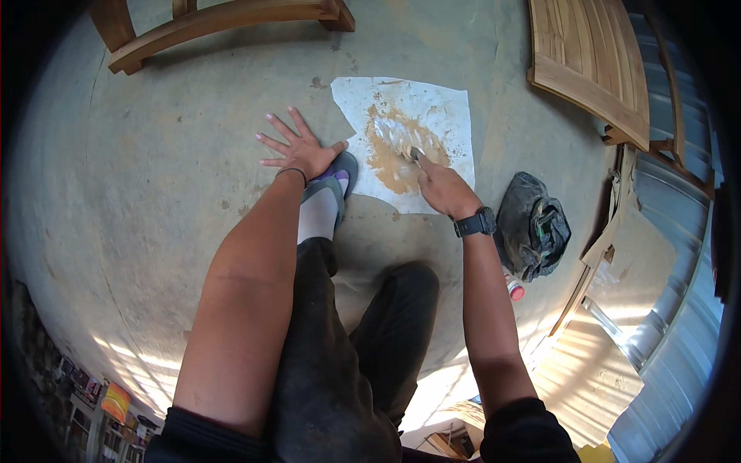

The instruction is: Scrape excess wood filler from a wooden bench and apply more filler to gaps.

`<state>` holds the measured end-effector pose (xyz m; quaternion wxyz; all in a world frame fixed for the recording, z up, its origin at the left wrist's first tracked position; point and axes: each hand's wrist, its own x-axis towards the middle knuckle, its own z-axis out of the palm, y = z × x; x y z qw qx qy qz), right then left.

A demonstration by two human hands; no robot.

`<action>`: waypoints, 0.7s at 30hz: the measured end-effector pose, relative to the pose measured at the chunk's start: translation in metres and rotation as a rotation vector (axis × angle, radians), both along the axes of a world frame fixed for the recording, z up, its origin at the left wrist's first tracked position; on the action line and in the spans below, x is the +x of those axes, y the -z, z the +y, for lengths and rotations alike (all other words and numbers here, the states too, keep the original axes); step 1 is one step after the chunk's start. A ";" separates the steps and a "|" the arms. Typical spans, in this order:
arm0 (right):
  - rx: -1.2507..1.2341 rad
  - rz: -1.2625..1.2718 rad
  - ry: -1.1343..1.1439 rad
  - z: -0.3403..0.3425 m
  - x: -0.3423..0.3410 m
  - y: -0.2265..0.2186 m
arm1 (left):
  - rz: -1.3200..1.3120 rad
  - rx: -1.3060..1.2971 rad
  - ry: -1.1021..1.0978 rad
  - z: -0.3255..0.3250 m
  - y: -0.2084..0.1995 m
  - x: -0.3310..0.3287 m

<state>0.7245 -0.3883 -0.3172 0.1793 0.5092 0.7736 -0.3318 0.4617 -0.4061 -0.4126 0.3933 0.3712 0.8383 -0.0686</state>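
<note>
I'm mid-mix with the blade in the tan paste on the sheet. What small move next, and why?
Probably draw the blade in the right hand back through the tan paste toward the middle of the white sheet. The paste looks streaky and spread out, and the left hand is flat on the concrete floor as a brace.

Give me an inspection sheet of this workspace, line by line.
Surface: bare concrete floor, stained and dusty.
Job's things: white sheet lying flat on the floor, with a tan paste patch spread on it; a small blade tool touches the paste.
Clutter: crumpled dark bag beside the sheet; a small red-capped container below it.
Hands: left hand flat on the floor, fingers spread, nothing held; right hand closed around the tool.
Cables: nothing seen.
Surroundings: wooden furniture frame at the top left, slatted wooden panel at the top right, corrugated metal wall at the right.
</note>
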 end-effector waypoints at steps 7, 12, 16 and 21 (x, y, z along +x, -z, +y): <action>0.162 -0.132 0.246 -0.055 -0.031 0.061 | 0.007 -0.022 0.007 0.001 0.004 0.004; 0.121 -0.178 0.233 -0.082 -0.009 0.071 | 0.000 0.023 0.006 0.002 0.002 0.004; 0.080 -0.191 0.273 -0.101 0.011 0.068 | -0.007 0.032 0.007 0.002 0.002 0.005; 0.002 -0.165 0.120 -0.061 0.031 0.012 | 0.016 0.002 0.004 0.003 0.002 0.003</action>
